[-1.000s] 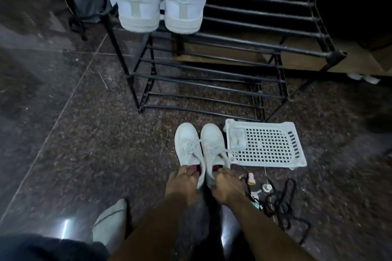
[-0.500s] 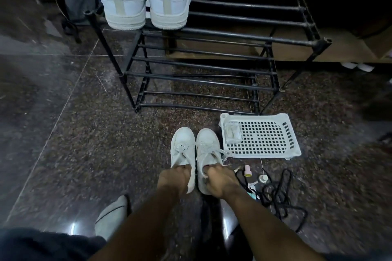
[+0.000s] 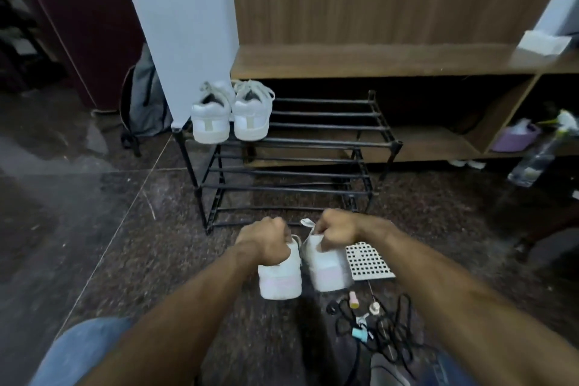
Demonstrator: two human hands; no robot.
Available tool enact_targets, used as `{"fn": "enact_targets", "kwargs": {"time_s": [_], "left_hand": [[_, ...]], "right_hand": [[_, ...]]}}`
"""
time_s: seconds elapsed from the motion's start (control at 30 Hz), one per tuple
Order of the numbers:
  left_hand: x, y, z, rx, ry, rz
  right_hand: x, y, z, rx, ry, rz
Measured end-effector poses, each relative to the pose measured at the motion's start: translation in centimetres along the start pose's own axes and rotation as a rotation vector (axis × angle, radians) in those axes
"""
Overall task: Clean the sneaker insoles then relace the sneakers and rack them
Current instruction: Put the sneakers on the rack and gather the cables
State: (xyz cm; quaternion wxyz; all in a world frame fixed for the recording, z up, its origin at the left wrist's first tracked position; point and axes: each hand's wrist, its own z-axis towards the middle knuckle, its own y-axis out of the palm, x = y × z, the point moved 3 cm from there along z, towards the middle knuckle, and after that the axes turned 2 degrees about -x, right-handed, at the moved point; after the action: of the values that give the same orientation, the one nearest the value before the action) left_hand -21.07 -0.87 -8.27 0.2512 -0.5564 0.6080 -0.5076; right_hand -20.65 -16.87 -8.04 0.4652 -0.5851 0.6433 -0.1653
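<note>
The left hand [image 3: 268,240] was curled round the heel collar of the left white low-top sneaker [image 3: 279,279], and the right hand [image 3: 336,229] was curled in the same way round the collar of the right white low-top sneaker [image 3: 327,266]. Both shoes were held with heels toward the camera and appeared raised off the dark speckled stone floor [image 3: 125,244], just in front of the rack; motion blur prevented the gap beneath the soles from being confirmed. The laces were hidden by the hands.

The black metal-bar shoe rack [image 3: 313,142] stood directly beyond the hands. A second pair of white sneakers [image 3: 232,113] was seated at the left end of its top tier; the remainder of that tier and the lower tiers showed bare bars.

A white perforated plastic tray [image 3: 369,263] lay on the floor just to the right of the held pair. Near it, small bottles and a tangle of black cord [image 3: 382,323] were scattered.

The racking step was judged to be in hand. The next move would call for both shoes to be carried forward together, levelled over a free section of bars beside the stored pair, and lowered so that the soles bridge at least two bars before being released.
</note>
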Motion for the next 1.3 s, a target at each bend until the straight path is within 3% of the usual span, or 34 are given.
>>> {"fn": "enact_targets", "kwargs": {"time_s": [0.27, 0.5, 0.7, 1.03, 1.3], "left_hand": [[6.6, -14.5, -1.8, 0.195, 0.235, -0.074], [8.5, -22.4, -1.6, 0.481, 0.251, -0.034], [7.3, -20.9, 3.8, 0.750, 0.192, 0.228], [6.2, -17.3, 14.9, 0.772, 0.130, 0.364], [7.0, -16.4, 18.8, 0.762, 0.117, 0.254]], "right_hand": [[-2.8, -15.0, -10.0, 0.271, 0.026, 0.019], [-2.8, -22.5, -13.0, 0.599, -0.012, 0.069], [-0.2, -21.9, -7.3, 0.847, 0.018, -0.108], [4.8, -21.6, 4.3, 0.912, 0.060, -0.204], [7.5, -21.5, 8.0, 0.916, 0.081, -0.174]]}}
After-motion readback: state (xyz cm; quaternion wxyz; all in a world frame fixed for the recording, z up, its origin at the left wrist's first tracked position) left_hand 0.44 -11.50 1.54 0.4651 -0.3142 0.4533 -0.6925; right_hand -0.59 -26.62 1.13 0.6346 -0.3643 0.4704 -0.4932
